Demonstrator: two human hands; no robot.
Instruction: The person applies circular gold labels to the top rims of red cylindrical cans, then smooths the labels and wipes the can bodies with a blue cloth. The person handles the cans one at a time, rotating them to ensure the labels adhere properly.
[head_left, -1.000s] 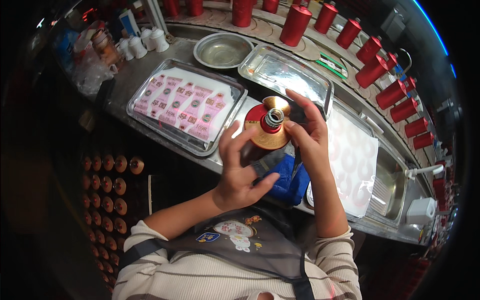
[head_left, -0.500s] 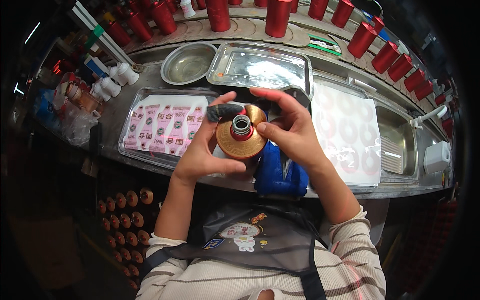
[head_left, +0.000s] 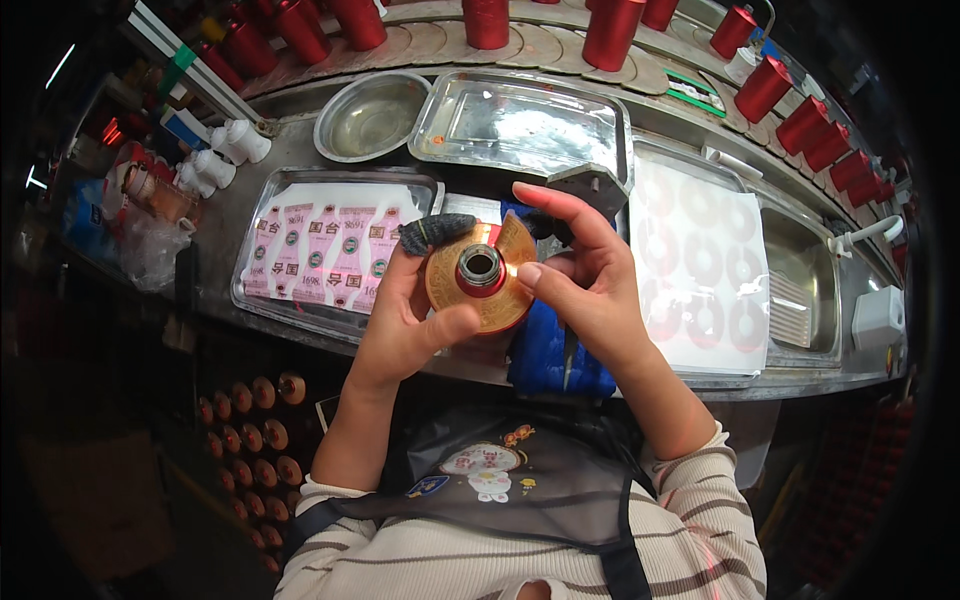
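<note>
Btl: our red btl is btwn both hands, above the bench edge, its open glass neck pointing up at us.
Gold label: a gold ring label lies round the neck on the btl's shoulder; one end stands up at the far R.
L hand: our L hand is wrapped on the btl's L side & grips it, thumb on the near edge, a finger in a dark fabric cover at the far side.
R hand: our R hand has its thumb on the label's R side, index finger stretched out beyond; we can't tell if the other fingers pinch anything.
Below hands: a blue item, partly hidden, nr our R wrist.
L tray: a metal tray w/ a sheet of pink labels.
R tray: a pale sheet w/ ring shapes, beside the sink.
Behind: round metal basin next to a shiny rect. tray; past them, red btls on a curved conveyor.
Far R: white jug nr the tap.
Low L: rows of gold-topped btls.
On us: dark apron, striped top.
</note>
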